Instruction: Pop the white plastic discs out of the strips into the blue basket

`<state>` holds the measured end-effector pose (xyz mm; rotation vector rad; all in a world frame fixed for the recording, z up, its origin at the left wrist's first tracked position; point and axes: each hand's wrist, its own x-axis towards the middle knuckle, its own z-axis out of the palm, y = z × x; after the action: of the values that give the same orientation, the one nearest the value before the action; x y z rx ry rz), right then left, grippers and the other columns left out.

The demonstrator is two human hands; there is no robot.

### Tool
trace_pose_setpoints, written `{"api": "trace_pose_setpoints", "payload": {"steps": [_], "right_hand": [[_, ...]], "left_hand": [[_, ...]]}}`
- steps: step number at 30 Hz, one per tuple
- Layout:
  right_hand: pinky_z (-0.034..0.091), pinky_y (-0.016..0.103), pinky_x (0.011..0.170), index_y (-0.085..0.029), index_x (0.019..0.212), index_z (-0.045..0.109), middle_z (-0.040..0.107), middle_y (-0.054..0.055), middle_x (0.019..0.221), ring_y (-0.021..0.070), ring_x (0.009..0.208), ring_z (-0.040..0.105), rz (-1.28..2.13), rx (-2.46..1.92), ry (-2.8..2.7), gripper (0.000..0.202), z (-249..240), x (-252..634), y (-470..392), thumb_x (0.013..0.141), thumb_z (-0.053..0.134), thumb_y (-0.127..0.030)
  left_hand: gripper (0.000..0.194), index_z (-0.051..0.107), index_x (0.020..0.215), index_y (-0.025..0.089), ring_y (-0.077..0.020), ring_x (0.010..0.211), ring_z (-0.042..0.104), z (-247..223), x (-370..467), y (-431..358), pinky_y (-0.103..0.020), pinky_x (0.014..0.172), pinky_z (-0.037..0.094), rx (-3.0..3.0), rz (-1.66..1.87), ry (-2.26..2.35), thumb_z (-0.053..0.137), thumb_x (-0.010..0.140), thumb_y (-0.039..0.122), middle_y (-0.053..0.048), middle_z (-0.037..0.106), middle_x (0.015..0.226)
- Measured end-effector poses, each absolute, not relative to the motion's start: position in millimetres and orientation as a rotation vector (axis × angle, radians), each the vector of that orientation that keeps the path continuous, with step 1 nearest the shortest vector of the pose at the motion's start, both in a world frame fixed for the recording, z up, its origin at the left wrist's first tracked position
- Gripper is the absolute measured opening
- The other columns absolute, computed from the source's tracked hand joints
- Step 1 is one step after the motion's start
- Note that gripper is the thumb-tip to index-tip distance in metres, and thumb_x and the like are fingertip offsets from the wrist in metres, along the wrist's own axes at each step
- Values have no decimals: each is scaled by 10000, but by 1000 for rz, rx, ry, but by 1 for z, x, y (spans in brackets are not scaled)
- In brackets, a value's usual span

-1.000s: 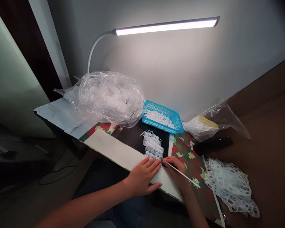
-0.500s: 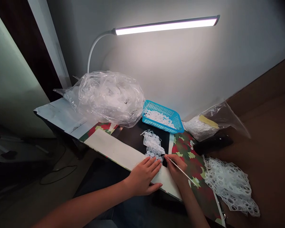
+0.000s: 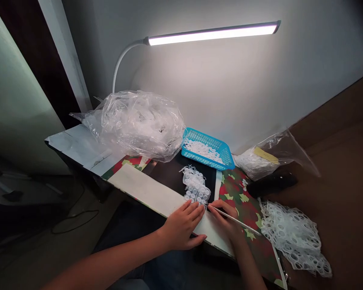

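A translucent sheet of small round plastic pieces [image 3: 196, 185] lies on the black mat [image 3: 169, 176] near the table's front edge. My left hand [image 3: 184, 223] rests flat with fingers stretched, the fingertips pressing on the sheet's near end. Between the fingers of my right hand [image 3: 226, 221] is a thin white stick [image 3: 240, 222] with a dark tip, held like a pen. Its tip meets the right side of the sheet's near end, close to my left fingertips. What the tip touches is too small to make out.
Behind the sheet stands a blue basket [image 3: 210, 161] of small white pieces. A large clear plastic bag [image 3: 139, 125] sits back left, a smaller bag [image 3: 257, 161] back right. Cut-out translucent sheets [image 3: 293, 237] with holes lie at right, near a black object [image 3: 272, 183]. A lamp [image 3: 211, 34] hangs above.
My right hand has shifted slightly down toward me, and the stick has tilted flatter, its tip now lower along the sheet's edge. My left hand stays in place.
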<state>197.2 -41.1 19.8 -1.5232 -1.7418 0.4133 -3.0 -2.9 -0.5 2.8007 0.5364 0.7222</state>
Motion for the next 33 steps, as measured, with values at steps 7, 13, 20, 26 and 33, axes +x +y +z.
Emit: {"api": "trace_pose_setpoints", "payload": {"steps": [7,13,20,26,33], "right_hand": [[499,289,593,-199,779,610,633,43,734,175,667,590,404,-1509,-1796,120,21,196,-42,819,528,-276],[488,321,672,-228,756,639,649,32,749,184,702,592,227,-1522,-1800,96,18,194,-39,794,557,-262],[456,335,655,-197,851,586,623,61,777,195,690,570,-94,-1626,-1492,110,21,214,-46,829,508,-271],[500,282,582,-207,773,635,648,28,720,169,640,605,263,-1504,-1794,99,21,201,-44,794,562,-271],[512,306,645,-214,835,626,643,44,797,180,736,603,338,-1427,-1909,101,18,199,-43,816,528,-208]], "left_hand": [[635,303,1328,83,-245,1226,331,1,-3,-3,-383,1049,214,2800,726,538,323,853,504,-112,425,1315],[622,346,1305,88,-239,1211,351,-2,-1,-4,-371,1051,217,2764,763,572,346,843,504,-102,452,1293],[602,374,1285,101,-226,1206,355,0,-1,-4,-356,1051,228,2763,737,574,364,836,502,-90,455,1291],[621,328,1314,91,-242,1215,346,0,-3,-4,-383,1047,226,2768,734,568,358,840,490,-105,439,1304],[625,316,1322,78,-251,1221,337,1,-3,-4,-395,1049,210,2758,724,544,335,849,487,-113,421,1318]]}}
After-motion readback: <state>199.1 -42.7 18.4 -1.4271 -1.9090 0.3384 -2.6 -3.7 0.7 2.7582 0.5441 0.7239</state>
